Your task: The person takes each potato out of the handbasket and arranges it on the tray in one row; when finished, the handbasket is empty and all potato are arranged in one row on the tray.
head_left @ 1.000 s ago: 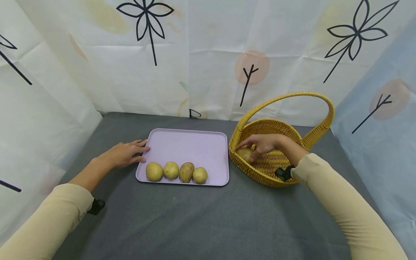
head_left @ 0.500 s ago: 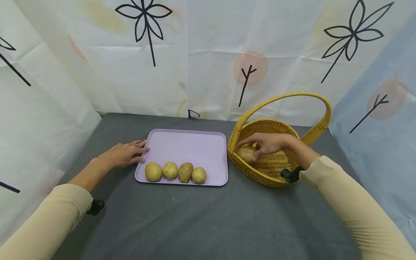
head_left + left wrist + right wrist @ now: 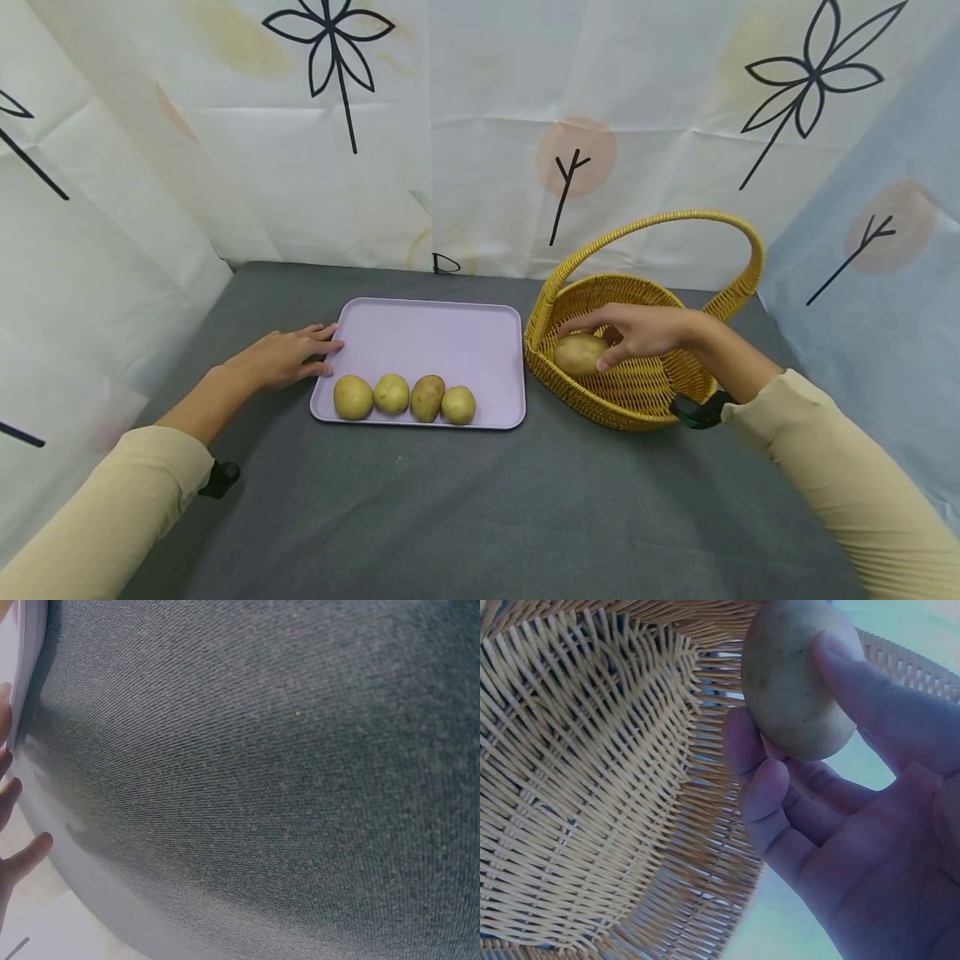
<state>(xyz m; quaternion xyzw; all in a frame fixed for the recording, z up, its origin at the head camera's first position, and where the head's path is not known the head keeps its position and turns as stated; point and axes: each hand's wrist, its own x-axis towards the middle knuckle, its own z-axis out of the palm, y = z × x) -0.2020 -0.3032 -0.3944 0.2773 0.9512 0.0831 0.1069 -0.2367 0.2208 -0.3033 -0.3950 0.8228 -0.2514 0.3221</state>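
Note:
My right hand (image 3: 641, 329) grips a potato (image 3: 579, 355) over the left part of the yellow wicker basket (image 3: 637, 287). The right wrist view shows the thumb lying along one side of this potato (image 3: 795, 682) and the fingers curled at the other. On the left, my left hand (image 3: 288, 356) rests with its fingertips on the left rim of a lilac tray (image 3: 427, 333), fingers spread. Along the tray's front edge several potatoes (image 3: 391, 393) sit in a row. Only some fingers (image 3: 34, 855) of the left hand enter the left wrist view, beside the tray's edge.
A dark grey cloth (image 3: 450, 508) covers the table. The basket's tall arched handle (image 3: 675, 218) rises above the right hand and forearm. Behind the table hangs a white curtain (image 3: 480, 167) with flower prints, continuing along both sides.
My right hand has closed around the potato in the basket and drawn it slightly right and up, its forearm shifting right. The left hand stays at the tray's rim.

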